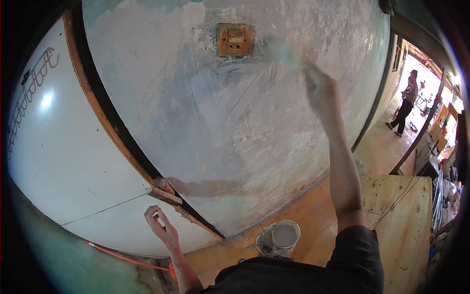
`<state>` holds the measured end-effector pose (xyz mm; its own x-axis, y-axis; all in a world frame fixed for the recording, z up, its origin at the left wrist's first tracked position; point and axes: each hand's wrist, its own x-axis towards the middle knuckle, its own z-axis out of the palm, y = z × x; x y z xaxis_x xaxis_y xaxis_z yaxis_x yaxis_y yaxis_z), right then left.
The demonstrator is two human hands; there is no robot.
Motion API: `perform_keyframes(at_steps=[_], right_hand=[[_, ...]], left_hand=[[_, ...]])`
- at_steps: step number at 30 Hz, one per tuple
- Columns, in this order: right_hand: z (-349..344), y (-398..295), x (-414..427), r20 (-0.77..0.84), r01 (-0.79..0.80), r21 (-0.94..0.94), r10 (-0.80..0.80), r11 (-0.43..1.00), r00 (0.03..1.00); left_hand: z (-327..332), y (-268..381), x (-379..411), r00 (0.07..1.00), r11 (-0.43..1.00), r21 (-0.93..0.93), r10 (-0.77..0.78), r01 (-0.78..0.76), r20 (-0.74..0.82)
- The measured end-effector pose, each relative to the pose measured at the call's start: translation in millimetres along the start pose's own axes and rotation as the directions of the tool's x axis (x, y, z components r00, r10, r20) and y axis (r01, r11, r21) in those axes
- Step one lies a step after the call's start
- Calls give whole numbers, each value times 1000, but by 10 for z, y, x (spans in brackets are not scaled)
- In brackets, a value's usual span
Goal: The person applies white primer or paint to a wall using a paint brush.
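My right hand (323, 86) is raised against the patchy plastered wall (235, 121), closed on the handle of a tool whose head (282, 51) is blurred by motion; it looks like a brush or a putty knife. The tool's head lies just right of an old brown switch and socket plate (235, 39) set in the wall. Streaky pale marks spread below the plate. Low at the left, my left hand (161, 224) hangs in the air with curled fingers, holding nothing visible. A bucket (285, 236) with grey-white contents stands on the floor near my body.
White panels (73, 147) with a wooden edge stand at the left, above a red strap (128, 259). A plywood sheet (400, 220) lies at the lower right, with thin cords across it. Beyond the doorway, a person (405, 103) stands or walks near piled belongings.
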<state>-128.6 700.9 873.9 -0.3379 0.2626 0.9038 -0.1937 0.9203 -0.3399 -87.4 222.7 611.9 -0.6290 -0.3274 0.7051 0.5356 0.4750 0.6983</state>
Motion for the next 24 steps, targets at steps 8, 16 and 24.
perform_keyframes(at_steps=[8,16,24], right_hand=[[542,-1142,-1264,452,275,-237,-145,932,880],[200,-300,-493,196,-226,153,195,962,961],[535,-797,-835,100,270,-390,-251,880,963]], left_hand=[[-110,-167,65,999,1000,-10,4,-5,-40],[1,-183,194,999,993,-102,53,-54,-8],[-49,-249,203,998,994,-105,44,-40,35]])
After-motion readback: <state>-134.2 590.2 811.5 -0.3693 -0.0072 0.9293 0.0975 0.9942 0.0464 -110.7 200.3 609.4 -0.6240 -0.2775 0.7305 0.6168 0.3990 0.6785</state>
